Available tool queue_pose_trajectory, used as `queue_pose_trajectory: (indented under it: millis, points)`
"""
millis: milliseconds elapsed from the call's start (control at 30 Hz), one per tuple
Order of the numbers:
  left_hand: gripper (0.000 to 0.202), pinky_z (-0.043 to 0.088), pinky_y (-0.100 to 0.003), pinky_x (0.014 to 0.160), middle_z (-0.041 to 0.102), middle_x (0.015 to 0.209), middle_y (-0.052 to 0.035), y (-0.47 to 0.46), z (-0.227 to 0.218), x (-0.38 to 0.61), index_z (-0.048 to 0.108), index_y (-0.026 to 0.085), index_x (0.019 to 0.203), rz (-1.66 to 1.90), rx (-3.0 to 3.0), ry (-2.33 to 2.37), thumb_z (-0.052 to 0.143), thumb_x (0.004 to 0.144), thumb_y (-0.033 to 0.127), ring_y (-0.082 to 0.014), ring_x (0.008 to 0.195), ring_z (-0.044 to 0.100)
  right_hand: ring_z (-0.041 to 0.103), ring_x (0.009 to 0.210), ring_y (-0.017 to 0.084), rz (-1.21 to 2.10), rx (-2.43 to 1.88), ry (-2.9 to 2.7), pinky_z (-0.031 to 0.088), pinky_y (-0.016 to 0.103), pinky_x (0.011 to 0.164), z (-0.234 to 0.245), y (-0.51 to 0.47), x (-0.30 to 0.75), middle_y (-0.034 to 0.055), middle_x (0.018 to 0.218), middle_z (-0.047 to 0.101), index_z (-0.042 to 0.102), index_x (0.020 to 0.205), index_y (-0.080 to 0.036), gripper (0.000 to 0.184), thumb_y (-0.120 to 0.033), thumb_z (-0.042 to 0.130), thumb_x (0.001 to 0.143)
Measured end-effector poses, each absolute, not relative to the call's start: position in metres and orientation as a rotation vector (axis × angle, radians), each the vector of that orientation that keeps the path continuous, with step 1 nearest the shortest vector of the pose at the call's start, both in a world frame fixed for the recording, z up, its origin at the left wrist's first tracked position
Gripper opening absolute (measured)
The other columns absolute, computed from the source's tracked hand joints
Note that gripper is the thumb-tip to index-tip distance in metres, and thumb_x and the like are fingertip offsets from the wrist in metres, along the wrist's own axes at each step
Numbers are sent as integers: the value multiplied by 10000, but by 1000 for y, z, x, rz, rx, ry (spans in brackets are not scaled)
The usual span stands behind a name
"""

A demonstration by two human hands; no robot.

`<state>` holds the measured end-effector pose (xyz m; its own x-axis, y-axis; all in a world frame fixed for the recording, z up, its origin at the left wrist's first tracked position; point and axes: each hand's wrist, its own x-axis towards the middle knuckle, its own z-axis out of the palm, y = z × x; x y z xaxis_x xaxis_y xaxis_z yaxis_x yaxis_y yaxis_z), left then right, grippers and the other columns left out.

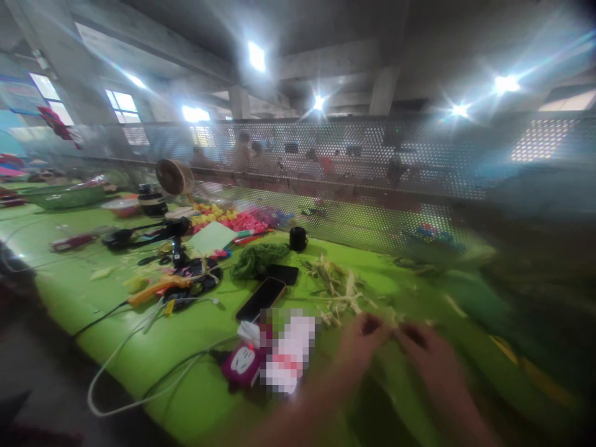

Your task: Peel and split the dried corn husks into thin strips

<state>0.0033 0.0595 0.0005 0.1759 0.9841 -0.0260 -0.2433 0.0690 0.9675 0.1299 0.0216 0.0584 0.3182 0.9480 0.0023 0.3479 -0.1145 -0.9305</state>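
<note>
Low on the right of the head view, my left hand and my right hand come close together over the green table. Both have their fingertips pinched around something small and pale, too blurred to name. Just beyond my left hand lies a loose heap of pale yellowish strips. To its left are two dark phones, one nearer and one farther, beside a bundle of green netting. A pixelated white and red item lies left of my left wrist.
A purple tissue pack and a white cable lie nearby. Further left is a hot glue gun with an orange handle. Behind stand a black cup, a fan and pink and yellow pieces. A perforated metal screen borders the table.
</note>
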Motion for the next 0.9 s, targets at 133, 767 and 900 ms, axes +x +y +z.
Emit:
queue_pose_trajectory:
  millis: [133,767,900]
  points:
    - [339,444,-265,735,614,783,-28,56,2,5,642,160,793,1160,901,840,804,604,391,-144,738,549,643,620,241,802,-1622,-1097,448,296,512,54,20,123,54,684,723,644,684,-208,296,-491,663,603]
    - [138,455,-319,753,644,746,-55,61,6,6,570,176,756,1132,1240,899,612,763,307,-192,749,599,582,622,205,586,-1575,-1133,452,297,607,55,21,131,26,627,665,650,664,-205,288,-482,573,658]
    - [165,462,-328,735,608,708,-33,64,3,6,569,180,743,1143,1193,878,640,744,330,-193,714,589,589,642,219,511,-1557,-1111,472,324,640,63,23,134,36,643,662,622,650,-219,290,-492,529,679]
